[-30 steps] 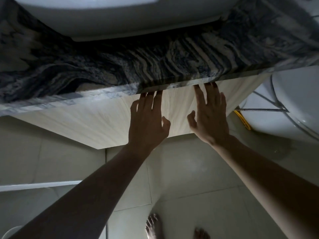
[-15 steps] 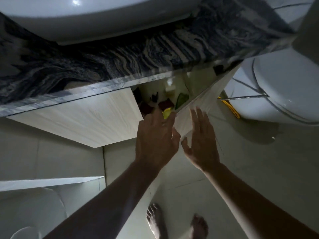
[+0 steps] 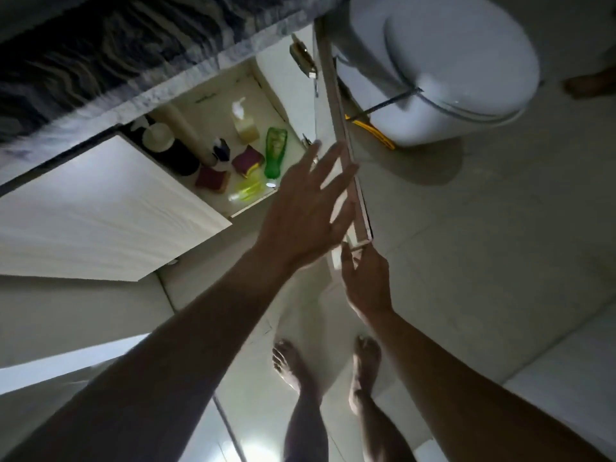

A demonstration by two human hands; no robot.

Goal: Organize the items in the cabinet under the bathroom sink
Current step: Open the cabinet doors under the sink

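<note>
The right cabinet door point(image 3: 335, 105) stands swung wide open, edge-on to me. My left hand point(image 3: 306, 208) reaches toward the opening with fingers spread, holding nothing. My right hand point(image 3: 365, 281) touches the door's lower corner with straight fingers. On the cabinet floor point(image 3: 213, 91) lie a green bottle point(image 3: 276, 151) on its side, two maroon sponges point(image 3: 248, 160) point(image 3: 212, 180), a yellow-green item point(image 3: 248, 191), a yellow soap dispenser point(image 3: 246, 123), a dark container point(image 3: 181, 155) with a white cap, and a pale drain pipe point(image 3: 186, 125).
The left cabinet door point(image 3: 100, 208) is shut. A dark marble countertop point(image 3: 110, 51) overhangs the cabinet. A white toilet point(image 3: 443, 68) stands right of the open door, with a hose and a yellow object point(image 3: 383, 136) beside it. My bare feet point(image 3: 290, 365) stand on the tiled floor.
The right door went from shut to fully open, exposing the items inside. My left hand lifted off the door and reaches inward; my right hand followed the door's edge down.
</note>
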